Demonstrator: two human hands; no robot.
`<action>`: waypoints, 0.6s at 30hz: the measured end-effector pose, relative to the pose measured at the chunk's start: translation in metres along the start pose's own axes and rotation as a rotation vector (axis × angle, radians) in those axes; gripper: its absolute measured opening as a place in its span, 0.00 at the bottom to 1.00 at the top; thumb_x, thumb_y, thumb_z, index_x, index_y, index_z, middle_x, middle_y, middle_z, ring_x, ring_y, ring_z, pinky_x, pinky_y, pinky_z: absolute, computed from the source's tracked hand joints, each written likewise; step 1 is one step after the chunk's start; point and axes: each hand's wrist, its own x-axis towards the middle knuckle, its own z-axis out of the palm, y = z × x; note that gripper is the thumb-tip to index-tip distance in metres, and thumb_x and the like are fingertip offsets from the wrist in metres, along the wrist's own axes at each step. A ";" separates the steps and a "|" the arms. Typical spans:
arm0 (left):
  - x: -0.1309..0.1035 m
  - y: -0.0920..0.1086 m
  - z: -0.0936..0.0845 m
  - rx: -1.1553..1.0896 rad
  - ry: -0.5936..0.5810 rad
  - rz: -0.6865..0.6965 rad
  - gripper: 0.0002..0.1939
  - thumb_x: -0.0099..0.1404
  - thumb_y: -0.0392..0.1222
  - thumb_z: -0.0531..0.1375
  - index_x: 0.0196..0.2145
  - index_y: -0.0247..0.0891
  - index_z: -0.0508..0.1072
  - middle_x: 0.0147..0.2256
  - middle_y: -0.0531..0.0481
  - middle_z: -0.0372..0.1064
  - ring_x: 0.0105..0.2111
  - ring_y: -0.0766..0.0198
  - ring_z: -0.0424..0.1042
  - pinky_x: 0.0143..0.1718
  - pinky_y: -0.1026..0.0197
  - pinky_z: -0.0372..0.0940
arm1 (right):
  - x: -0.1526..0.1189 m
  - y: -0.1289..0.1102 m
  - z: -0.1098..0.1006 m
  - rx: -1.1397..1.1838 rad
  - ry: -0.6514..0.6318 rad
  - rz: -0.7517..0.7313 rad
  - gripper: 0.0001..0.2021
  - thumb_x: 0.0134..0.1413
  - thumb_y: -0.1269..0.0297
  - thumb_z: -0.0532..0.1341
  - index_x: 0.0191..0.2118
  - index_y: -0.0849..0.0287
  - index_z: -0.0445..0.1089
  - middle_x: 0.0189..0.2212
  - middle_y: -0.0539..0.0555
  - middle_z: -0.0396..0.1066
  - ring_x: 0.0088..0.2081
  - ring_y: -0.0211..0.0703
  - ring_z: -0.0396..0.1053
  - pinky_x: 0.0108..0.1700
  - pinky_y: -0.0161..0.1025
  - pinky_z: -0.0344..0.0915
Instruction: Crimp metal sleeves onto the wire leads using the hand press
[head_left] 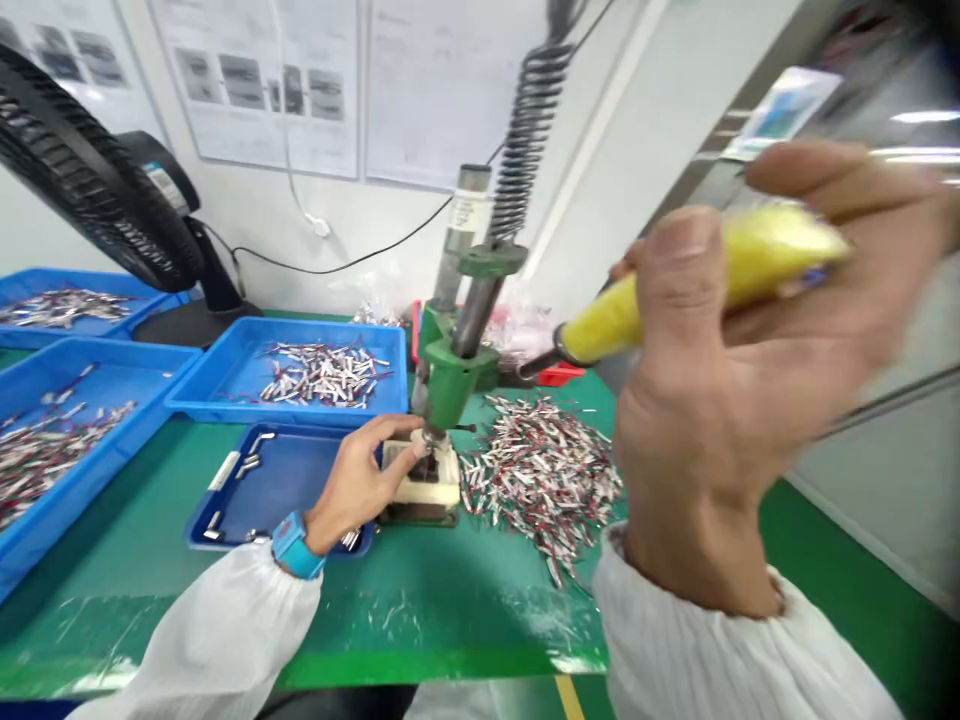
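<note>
My right hand, raised close to the camera and slightly blurred, is closed around the yellow-wrapped handle of a green press. The press has a dark coil spring above it. Below its head sits a cream fixture block. My left hand, with a blue wristband, reaches to the fixture from the left. Its thumb and index finger pinch at a small metallic part under the press tip; the part is too small to make out fully.
A pile of small wired parts lies right of the press. Left are a dark blue tray with a few metal pieces, a blue bin of wired parts, more blue bins, and a black fan. A red bin stands behind.
</note>
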 end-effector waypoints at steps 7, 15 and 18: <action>0.013 0.011 0.013 -0.263 -0.100 -0.099 0.10 0.64 0.46 0.64 0.30 0.36 0.76 0.45 0.41 0.77 0.49 0.51 0.75 0.51 0.51 0.69 | -0.072 0.123 -0.022 -0.527 -0.696 0.242 0.12 0.66 0.62 0.55 0.39 0.59 0.76 0.34 0.54 0.77 0.34 0.42 0.74 0.38 0.37 0.68; 0.024 -0.004 -0.048 0.183 0.006 -0.008 0.13 0.66 0.46 0.62 0.46 0.40 0.79 0.60 0.41 0.68 0.62 0.47 0.64 0.63 0.42 0.58 | -0.106 0.144 0.000 -0.833 -1.057 0.249 0.11 0.57 0.71 0.60 0.28 0.58 0.79 0.38 0.64 0.78 0.42 0.51 0.76 0.43 0.40 0.63; 0.017 -0.018 -0.079 0.383 0.127 0.015 0.16 0.67 0.46 0.61 0.49 0.39 0.76 0.55 0.41 0.72 0.58 0.49 0.68 0.60 0.45 0.61 | -0.103 0.144 -0.004 -0.806 -1.077 0.279 0.09 0.51 0.74 0.61 0.25 0.58 0.77 0.31 0.61 0.78 0.36 0.49 0.75 0.38 0.39 0.61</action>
